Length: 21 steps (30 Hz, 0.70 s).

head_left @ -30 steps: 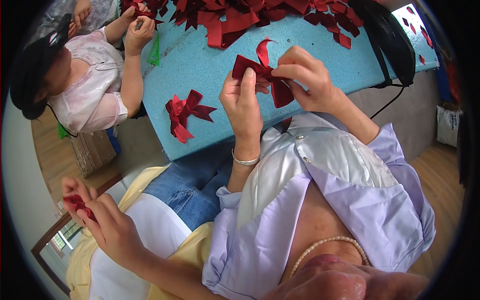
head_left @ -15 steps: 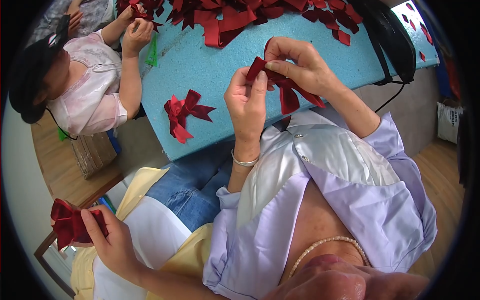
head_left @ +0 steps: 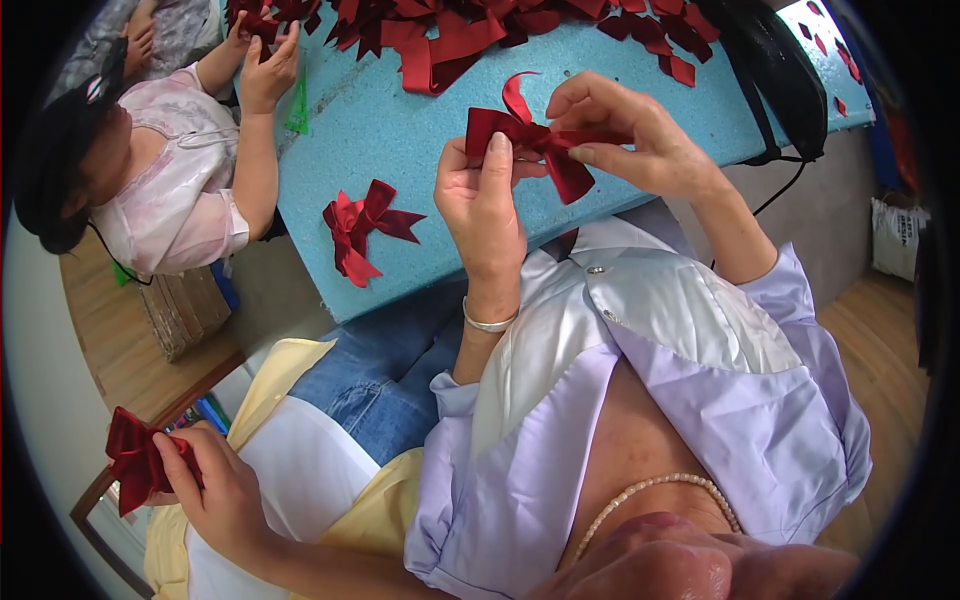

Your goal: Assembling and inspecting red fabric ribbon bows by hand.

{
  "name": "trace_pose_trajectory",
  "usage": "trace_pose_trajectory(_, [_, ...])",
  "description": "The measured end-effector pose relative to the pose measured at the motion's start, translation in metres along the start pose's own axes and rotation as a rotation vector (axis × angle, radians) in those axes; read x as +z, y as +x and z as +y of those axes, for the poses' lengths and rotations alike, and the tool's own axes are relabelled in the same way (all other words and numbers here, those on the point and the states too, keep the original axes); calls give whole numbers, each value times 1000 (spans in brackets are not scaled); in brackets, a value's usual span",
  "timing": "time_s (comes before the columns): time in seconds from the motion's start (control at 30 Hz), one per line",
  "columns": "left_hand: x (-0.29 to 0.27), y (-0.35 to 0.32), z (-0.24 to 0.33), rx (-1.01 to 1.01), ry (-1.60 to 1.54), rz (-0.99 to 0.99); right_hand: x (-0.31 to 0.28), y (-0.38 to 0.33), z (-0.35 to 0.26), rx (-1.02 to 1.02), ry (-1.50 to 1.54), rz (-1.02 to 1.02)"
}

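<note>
Over the blue surface point(head_left: 425, 150), at upper centre of the frame, your left hand point(head_left: 487, 198) pinches the red bow point(head_left: 527, 134) by its left loop point(head_left: 484, 126), your right hand point(head_left: 650, 145) its right side; light, soft, perhaps slippery, it seems best held near the knot point(head_left: 547, 143).

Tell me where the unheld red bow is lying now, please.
In the head view, the red bow lies left of centre on the blue table, left of the person's left hand.
</note>
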<state>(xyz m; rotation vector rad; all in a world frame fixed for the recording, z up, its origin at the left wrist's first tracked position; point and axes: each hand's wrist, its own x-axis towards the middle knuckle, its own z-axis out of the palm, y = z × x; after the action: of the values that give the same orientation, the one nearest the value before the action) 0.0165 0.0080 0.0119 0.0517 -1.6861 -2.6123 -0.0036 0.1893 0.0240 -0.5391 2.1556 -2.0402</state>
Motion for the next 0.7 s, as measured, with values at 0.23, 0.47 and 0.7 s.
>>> trace_pose_trajectory(0.23, [0,10,18,406,245,-90,-14,2,12,220,474,-172])
trace_pose_trajectory(0.47, [-11,12,17,242,385,-508,-9,-1,15,237,559,-221])
trace_pose_trajectory(0.7, [-10,6,14,183,214,-383,-14,4,-8,-231,-42,-58])
